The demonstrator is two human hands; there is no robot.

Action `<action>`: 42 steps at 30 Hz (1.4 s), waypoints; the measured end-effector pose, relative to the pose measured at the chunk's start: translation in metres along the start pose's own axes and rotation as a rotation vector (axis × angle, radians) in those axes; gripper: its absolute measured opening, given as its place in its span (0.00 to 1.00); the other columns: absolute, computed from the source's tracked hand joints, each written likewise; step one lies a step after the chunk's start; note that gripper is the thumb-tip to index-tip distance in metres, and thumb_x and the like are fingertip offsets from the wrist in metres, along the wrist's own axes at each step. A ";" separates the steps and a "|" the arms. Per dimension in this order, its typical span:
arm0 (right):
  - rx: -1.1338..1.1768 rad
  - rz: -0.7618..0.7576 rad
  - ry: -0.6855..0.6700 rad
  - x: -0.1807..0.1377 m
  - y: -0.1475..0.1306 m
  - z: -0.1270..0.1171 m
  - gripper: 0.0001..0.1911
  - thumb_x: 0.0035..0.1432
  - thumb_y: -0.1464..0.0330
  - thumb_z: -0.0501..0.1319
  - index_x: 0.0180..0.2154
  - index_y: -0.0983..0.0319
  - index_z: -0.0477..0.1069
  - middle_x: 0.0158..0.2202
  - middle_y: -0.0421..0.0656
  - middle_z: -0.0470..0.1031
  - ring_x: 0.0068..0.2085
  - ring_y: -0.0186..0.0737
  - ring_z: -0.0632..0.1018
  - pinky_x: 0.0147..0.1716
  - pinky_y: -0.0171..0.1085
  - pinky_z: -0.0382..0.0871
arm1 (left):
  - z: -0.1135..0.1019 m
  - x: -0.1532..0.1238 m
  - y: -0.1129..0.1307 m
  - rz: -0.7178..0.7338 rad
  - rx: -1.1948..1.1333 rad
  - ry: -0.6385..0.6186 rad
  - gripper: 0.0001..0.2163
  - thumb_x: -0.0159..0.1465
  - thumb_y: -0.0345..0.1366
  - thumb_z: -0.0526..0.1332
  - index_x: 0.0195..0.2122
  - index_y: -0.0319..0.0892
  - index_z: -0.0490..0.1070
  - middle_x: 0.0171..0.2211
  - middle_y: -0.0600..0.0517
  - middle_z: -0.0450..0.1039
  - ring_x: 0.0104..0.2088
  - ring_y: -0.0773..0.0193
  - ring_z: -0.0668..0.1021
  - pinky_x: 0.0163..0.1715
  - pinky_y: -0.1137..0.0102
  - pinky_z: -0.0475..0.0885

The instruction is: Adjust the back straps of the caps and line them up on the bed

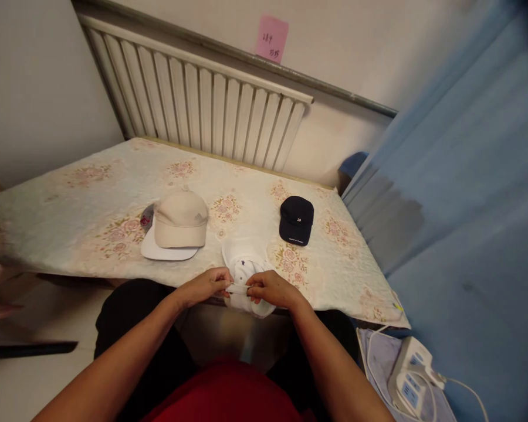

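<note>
A white baseball cap (245, 258) lies at the front edge of the flowered tabletop, its brim pointing away from me and its back opening towards me. My left hand (211, 284) pinches the left end of the cap's back strap. The strap's right end is between the closed fingers of my right hand (268, 288). Between the two hands a short stretch of strap shows. Left of the white cap, a beige cap (180, 217) rests on a white-brimmed cap (167, 252), with part of a grey cap (146, 217) behind. A black cap (296, 220) lies to the right.
The flowered cover (229, 176) spreads over the table up to a radiator (211, 105) along the wall. A blue curtain (457, 205) hangs at the right. Below it sits a power strip (409, 375) with white cables. Part of another person's hand (0, 308) is at the left edge.
</note>
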State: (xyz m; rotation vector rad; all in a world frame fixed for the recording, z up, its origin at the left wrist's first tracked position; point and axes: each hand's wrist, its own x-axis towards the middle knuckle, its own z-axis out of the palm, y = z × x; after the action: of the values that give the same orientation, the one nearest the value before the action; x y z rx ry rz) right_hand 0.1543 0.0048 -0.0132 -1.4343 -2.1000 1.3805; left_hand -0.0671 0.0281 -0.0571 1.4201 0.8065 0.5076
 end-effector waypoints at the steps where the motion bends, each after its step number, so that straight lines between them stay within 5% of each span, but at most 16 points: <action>1: -0.028 -0.014 0.007 -0.001 0.000 0.000 0.07 0.53 0.69 0.60 0.35 0.60 0.75 0.22 0.38 0.74 0.24 0.33 0.73 0.26 0.32 0.61 | 0.000 0.000 0.000 0.004 -0.002 -0.005 0.10 0.55 0.42 0.59 0.28 0.41 0.63 0.29 0.55 0.67 0.29 0.66 0.72 0.33 0.70 0.67; 12: -0.480 -0.203 0.356 -0.015 0.005 0.024 0.16 0.50 0.66 0.64 0.44 0.57 0.70 0.38 0.45 0.77 0.38 0.44 0.74 0.35 0.37 0.60 | -0.001 0.000 -0.001 0.017 -0.056 0.002 0.09 0.56 0.40 0.59 0.28 0.40 0.63 0.33 0.54 0.67 0.31 0.67 0.72 0.35 0.70 0.68; 23: -0.219 -0.240 0.474 -0.012 0.013 0.031 0.09 0.51 0.71 0.61 0.38 0.58 0.71 0.33 0.38 0.75 0.35 0.37 0.73 0.35 0.33 0.62 | -0.001 0.000 -0.003 0.048 -0.104 -0.003 0.10 0.57 0.41 0.59 0.28 0.39 0.63 0.35 0.53 0.68 0.32 0.67 0.72 0.35 0.70 0.67; 42: -0.216 -0.251 0.469 -0.009 0.017 0.027 0.10 0.50 0.71 0.63 0.37 0.58 0.72 0.34 0.39 0.76 0.36 0.38 0.74 0.37 0.34 0.63 | 0.000 0.001 -0.003 0.053 0.130 0.011 0.10 0.58 0.42 0.58 0.28 0.40 0.64 0.26 0.56 0.67 0.29 0.67 0.68 0.30 0.73 0.61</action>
State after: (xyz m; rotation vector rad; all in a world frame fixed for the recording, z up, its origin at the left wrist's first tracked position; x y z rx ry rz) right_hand 0.1520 -0.0167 -0.0384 -1.3464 -2.0625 0.6615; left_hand -0.0674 0.0284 -0.0605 1.5626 0.8247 0.5111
